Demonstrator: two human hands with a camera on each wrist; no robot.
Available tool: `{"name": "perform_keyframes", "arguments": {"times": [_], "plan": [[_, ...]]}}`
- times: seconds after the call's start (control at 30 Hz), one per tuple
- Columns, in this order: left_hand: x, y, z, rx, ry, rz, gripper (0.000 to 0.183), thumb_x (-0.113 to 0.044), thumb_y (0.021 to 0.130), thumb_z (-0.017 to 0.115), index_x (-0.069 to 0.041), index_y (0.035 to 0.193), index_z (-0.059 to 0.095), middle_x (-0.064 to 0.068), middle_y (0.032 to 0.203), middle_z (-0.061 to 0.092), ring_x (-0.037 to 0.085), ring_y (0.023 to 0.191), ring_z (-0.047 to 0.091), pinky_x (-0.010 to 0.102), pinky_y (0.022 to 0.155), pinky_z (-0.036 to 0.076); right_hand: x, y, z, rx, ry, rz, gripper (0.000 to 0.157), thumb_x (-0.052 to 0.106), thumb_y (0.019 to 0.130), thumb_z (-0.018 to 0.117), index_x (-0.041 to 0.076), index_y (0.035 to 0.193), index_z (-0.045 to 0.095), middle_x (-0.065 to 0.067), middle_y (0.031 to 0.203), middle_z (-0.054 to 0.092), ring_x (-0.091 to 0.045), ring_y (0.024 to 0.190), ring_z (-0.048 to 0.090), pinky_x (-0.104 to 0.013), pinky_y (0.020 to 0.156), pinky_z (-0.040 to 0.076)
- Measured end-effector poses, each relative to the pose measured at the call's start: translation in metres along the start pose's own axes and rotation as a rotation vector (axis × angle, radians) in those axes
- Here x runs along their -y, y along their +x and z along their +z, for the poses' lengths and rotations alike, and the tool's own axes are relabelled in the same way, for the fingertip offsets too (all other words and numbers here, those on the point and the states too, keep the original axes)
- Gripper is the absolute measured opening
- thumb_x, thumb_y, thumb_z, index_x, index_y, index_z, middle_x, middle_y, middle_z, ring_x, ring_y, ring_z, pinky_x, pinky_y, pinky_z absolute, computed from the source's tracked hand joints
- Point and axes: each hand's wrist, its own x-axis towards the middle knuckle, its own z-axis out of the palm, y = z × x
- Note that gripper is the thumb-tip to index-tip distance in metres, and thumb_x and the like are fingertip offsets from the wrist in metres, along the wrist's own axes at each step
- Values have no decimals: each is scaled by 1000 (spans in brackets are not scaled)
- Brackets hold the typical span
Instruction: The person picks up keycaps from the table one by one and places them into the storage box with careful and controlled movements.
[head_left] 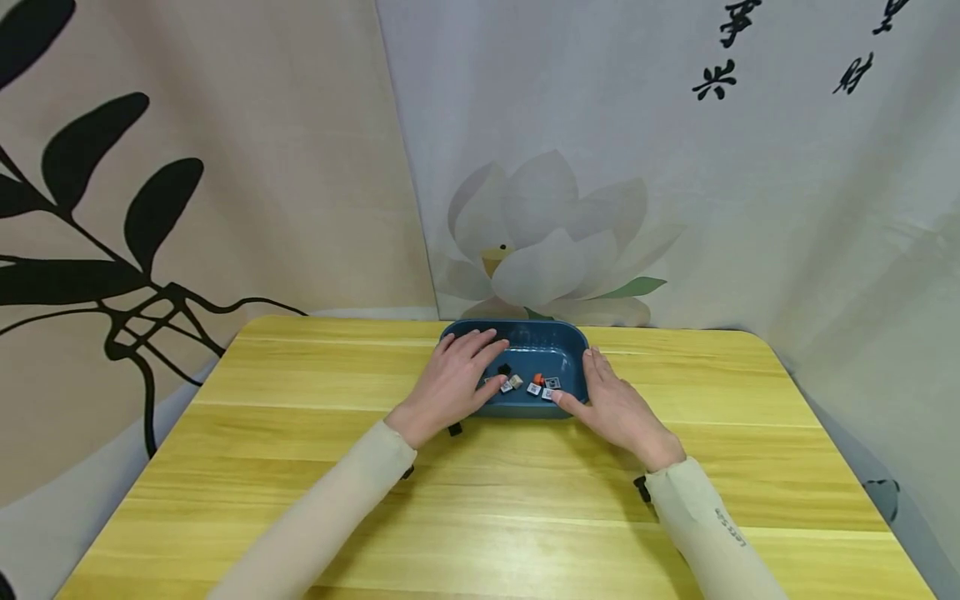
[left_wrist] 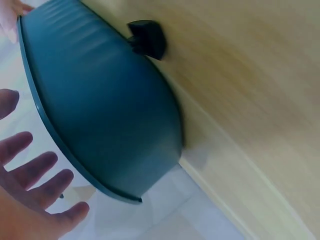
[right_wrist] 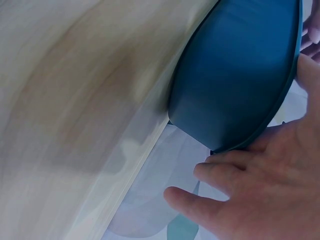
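A dark blue rectangular basin (head_left: 525, 412) stands at the table's far edge. Inside lie several small pieces, including a white tile (head_left: 533, 389) with a dark square mark, an orange piece (head_left: 538, 378), a black piece (head_left: 505, 369) and a beige piece (head_left: 516, 381). Over the basin's left side is my left hand (head_left: 450, 375), its fingers spread and apart from the rim in the left wrist view. At the right end, my right hand (head_left: 618, 408) rests against the basin, fingers extended along the outside and thumb at the front rim.
A small black object (head_left: 455, 429) lies on the wooden table (head_left: 510, 517) just in front of the basin's left corner. Right behind the table hangs a printed curtain (head_left: 337, 167). Black straps show at both wrists.
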Motion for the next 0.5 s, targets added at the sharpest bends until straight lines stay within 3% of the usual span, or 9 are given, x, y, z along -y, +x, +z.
{"name": "perform_keyframes", "arguments": {"times": [0.5], "plan": [[4,-39,-13,9,10,59,59,-49,95,55,-20,146,45,11,155,29,34,140,29,61,108,24,0,0,1,-7,5,-6,101,67,92,44,-8,151,11,-24,158,8,-40,143,15,-55,110,26]]}}
